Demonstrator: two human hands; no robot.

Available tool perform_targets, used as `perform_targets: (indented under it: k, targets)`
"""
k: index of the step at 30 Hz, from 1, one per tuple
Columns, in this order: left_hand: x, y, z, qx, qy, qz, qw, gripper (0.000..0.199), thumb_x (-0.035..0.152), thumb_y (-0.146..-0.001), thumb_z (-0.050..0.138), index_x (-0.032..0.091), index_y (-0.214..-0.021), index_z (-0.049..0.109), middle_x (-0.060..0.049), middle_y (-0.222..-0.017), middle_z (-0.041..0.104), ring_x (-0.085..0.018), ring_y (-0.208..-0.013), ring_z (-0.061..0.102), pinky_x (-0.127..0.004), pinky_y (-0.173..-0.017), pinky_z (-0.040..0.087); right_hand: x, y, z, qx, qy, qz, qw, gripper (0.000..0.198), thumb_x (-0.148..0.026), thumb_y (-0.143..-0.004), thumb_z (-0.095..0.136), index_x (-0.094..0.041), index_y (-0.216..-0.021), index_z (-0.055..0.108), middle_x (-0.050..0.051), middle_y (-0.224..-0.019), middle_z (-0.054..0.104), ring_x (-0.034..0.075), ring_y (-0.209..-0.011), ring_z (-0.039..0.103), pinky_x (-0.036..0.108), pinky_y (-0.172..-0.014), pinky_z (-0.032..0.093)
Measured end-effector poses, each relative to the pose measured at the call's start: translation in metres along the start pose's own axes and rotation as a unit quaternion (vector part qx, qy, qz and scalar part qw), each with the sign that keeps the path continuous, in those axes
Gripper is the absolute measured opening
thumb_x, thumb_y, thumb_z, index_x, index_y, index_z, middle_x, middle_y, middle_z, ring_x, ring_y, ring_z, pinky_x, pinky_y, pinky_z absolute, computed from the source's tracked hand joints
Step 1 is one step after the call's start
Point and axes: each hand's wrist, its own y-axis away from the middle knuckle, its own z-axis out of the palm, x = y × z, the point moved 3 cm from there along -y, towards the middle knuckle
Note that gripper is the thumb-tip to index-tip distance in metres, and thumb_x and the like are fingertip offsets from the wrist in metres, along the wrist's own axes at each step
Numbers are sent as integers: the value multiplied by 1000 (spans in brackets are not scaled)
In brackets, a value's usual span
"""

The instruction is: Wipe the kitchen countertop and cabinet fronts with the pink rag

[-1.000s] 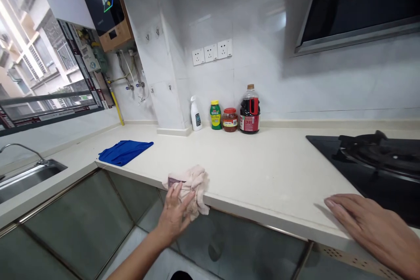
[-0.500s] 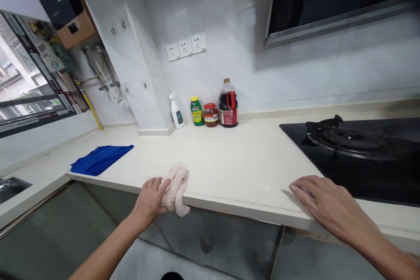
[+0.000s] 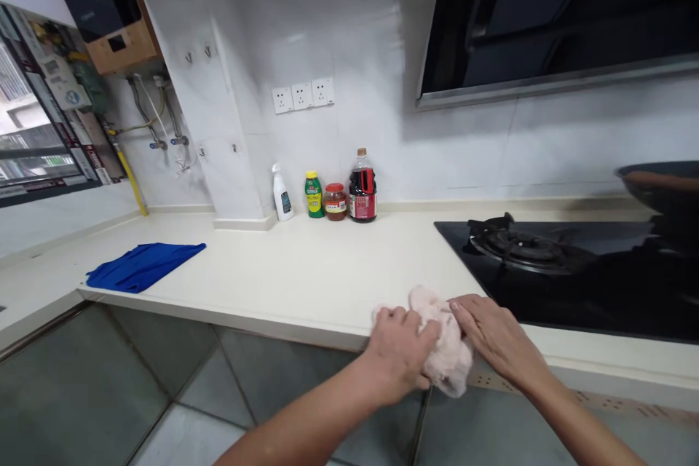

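A crumpled pale pink cloth lies over the counter's front edge, just left of the stove, with part of it hanging down. My left hand is closed on its left side, fingers bent over the fabric. From the right, my right hand meets the same cloth, its fingers pressed together on the upper right part; the fingertips are partly hidden in the folds. Under both hands runs the cream countertop.
A black gas stove with a wok is at the right, below a dark range hood. Along the wall stand a white spray bottle, green bottle, red-lidded jar and dark sauce bottle. A blue cloth lies left.
My left hand has slid the pink cloth rightward along the counter edge. My right hand, resting by the stove before, now touches the cloth. The view has shifted right.
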Motion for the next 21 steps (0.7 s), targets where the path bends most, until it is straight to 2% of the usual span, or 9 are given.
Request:
perform_targets:
  k: [3,5,7,10,12,14,16,18,21]
  targets:
    - [5,-7,-1,24,52,1,998,87,55,-69,82,23,-140,44,-11,-122,61,-30,-107,57,-46,-90,44,2,1,-9,89,-26,32,995,49,-56,-103,28,-25,-112,65,9,-120,65,27,-114,59,45,-97,45]
    - [-2,-3,1,28,109,-5,994,98,56,-66,85,23,-146,40,-12,-128,60,-32,-112,57,-48,-95,45,-6,6,-13,177,-23,50,983,49,-55,-102,30,-23,-118,64,12,-126,62,29,-120,56,48,-99,45]
    - [-11,5,4,37,177,-6,983,117,55,-59,91,22,-153,31,-15,-139,56,-34,-122,55,-50,-104,43,-26,16,-7,204,-8,42,978,46,-51,-102,32,-23,-122,63,13,-129,60,30,-122,55,49,-101,45]
    - [-30,24,5,50,256,0,965,129,51,-58,94,21,-159,21,-19,-152,48,-35,-139,46,-51,-116,37,-67,31,21,133,51,-4,990,42,-48,-100,40,-26,-129,60,12,-135,58,32,-128,51,52,-103,44]
    - [-50,39,2,45,271,12,962,118,53,-63,91,24,-158,29,-18,-155,46,-34,-144,43,-51,-118,36,-90,37,38,114,100,-8,988,46,-50,-96,49,-24,-132,58,14,-140,54,37,-134,44,57,-106,41]
    - [-83,58,-5,53,248,-9,967,93,57,-72,84,27,-150,45,-15,-153,52,-33,-143,46,-49,-117,38,-106,36,47,125,123,10,984,53,-54,-92,55,-20,-133,57,17,-141,52,41,-135,40,60,-107,39]
    - [-128,78,-14,79,197,-86,973,68,55,-79,78,28,-138,58,-11,-144,61,-29,-137,53,-46,-115,42,-120,25,51,116,111,20,987,52,-54,-91,58,-19,-130,58,18,-137,53,40,-130,43,58,-105,41]
    - [-175,100,-22,100,149,-179,967,50,48,-85,73,26,-129,65,-10,-135,67,-28,-130,58,-44,-112,44,-139,6,55,82,71,8,994,46,-50,-90,60,-20,-126,60,17,-132,55,37,-125,47,55,-104,41]
    - [-223,128,-27,119,113,-272,948,40,44,-92,60,19,-122,68,-14,-129,69,-31,-127,59,-51,-109,45,-179,-33,68,-21,-33,-50,998,33,-36,-91,56,-20,-119,61,16,-127,56,32,-121,48,49,-107,39]
